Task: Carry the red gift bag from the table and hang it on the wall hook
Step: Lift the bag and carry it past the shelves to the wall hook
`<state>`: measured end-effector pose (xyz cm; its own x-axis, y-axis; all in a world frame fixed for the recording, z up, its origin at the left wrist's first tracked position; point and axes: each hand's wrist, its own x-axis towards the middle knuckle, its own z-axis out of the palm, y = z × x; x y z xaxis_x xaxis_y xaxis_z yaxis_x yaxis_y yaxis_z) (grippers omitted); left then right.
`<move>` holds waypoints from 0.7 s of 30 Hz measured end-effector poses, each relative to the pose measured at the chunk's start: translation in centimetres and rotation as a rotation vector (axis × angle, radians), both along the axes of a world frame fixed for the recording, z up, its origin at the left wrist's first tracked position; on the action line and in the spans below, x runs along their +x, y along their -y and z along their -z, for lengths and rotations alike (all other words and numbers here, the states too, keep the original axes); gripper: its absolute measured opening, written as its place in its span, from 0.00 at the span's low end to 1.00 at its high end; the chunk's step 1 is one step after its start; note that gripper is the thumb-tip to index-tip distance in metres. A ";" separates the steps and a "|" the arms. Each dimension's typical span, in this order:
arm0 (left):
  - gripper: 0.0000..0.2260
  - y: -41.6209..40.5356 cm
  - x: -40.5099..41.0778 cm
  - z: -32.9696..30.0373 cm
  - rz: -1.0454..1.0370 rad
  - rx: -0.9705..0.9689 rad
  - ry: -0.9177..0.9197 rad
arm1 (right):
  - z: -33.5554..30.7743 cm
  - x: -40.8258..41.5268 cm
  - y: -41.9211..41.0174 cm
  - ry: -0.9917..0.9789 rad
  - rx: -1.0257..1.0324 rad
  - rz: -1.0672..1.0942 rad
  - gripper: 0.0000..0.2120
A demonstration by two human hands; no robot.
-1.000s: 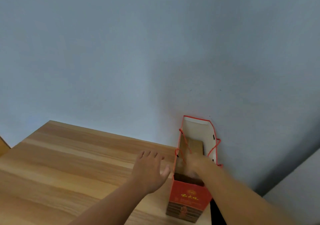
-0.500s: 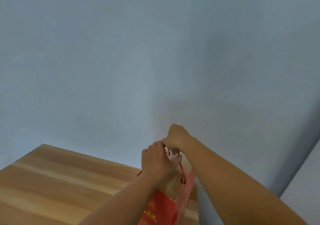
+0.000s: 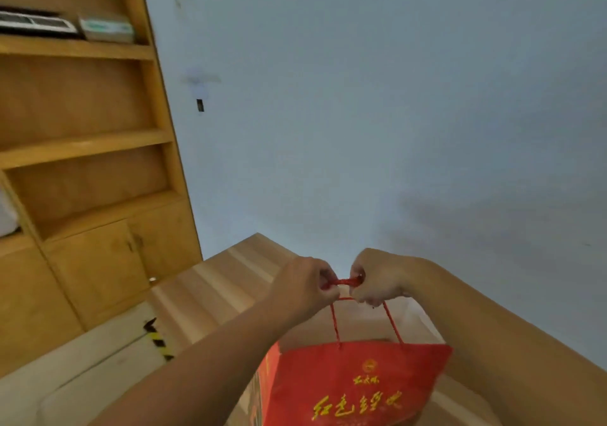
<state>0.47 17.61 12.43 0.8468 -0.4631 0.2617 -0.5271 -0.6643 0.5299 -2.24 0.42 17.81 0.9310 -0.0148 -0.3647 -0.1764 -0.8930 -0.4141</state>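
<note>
The red gift bag (image 3: 348, 383) with gold lettering hangs low in the middle of the view, above the wooden table (image 3: 213, 287). Its red cord handles (image 3: 343, 281) run up into both fists. My left hand (image 3: 303, 282) is shut on the left end of the cords. My right hand (image 3: 377, 276) is shut on the right end, and a short stretch of cord is taut between them. High on the pale blue wall, a small dark hook (image 3: 200, 105) sits below a smudged mark, up and to the left of my hands.
A tall wooden shelf unit (image 3: 82, 149) with cupboard doors stands at the left, touching the wall. Flat boxes (image 3: 105, 28) lie on its upper shelf. Pale floor with black-and-yellow tape (image 3: 157, 340) shows beside the table's left edge.
Both hands closed on the bag's cord handles and the bag came up off the table. The view swung left, bringing the shelf unit and the wall hook into sight.
</note>
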 end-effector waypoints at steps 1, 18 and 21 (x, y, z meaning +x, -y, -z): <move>0.09 -2.0 0.2 0.0 -0.029 0.014 -0.001 | 0.8 0.3 -1.6 0.049 0.001 -0.025 0.09; 0.04 -32.6 -1.8 -1.1 -0.621 0.052 0.234 | 1.5 3.4 -34.7 0.546 -0.138 -0.421 0.08; 0.04 -38.2 -2.4 -0.6 -0.665 0.038 0.239 | 2.6 4.3 -40.7 0.595 -0.104 -0.483 0.07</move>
<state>-1.91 55.85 12.98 0.8747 0.1202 0.4696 -0.1018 -0.9016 0.4203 2.07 41.09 15.16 0.8818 0.4361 0.1799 0.4685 -0.8539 -0.2265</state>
